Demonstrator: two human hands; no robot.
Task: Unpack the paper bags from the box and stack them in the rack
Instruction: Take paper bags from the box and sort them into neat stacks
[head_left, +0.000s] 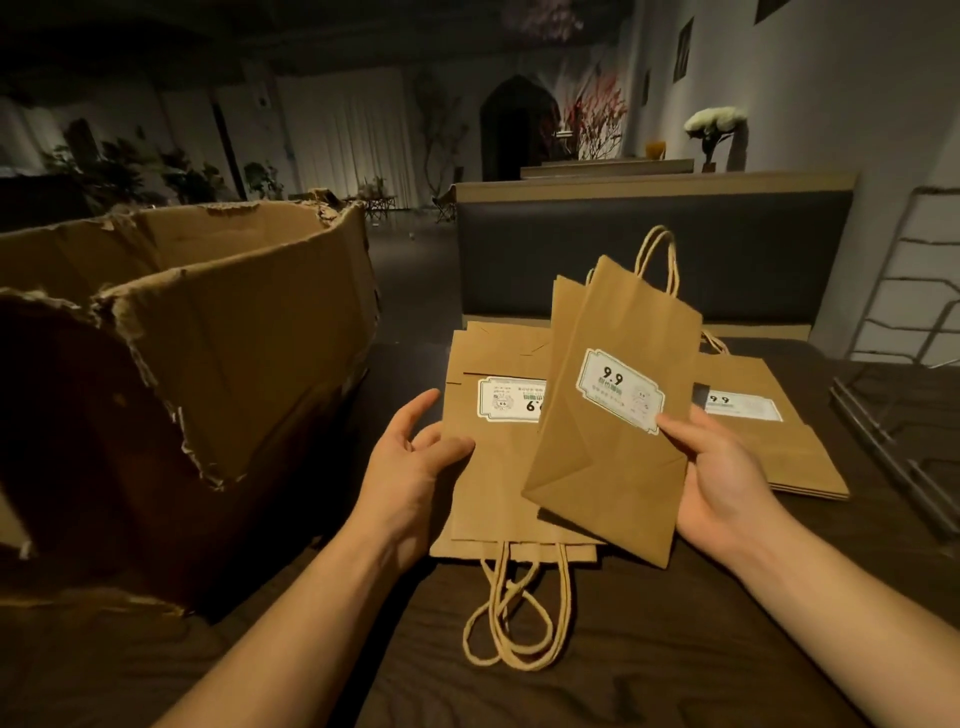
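Note:
My right hand (717, 478) pinches a flat brown paper bag (608, 457) by its right edge, thumb on the white "9.9" label; the bag is lifted and tilted, rope handles pointing away. Under it lies a pile of flat paper bags (488, 467) with handles toward me. My left hand (415, 457) is relaxed, its fingers resting at the left edge of that pile. A second pile of bags (779, 447) lies flat to the right. The torn cardboard box (208, 338) stands at the left. The metal wire rack (904, 322) is at the far right.
The bags lie on a dark wood-grain table (623, 675). A dark padded bench back (649, 249) runs behind the table. The rack's lower rail (883, 441) lies along the table's right side. The room beyond is dim, with plants and curtains.

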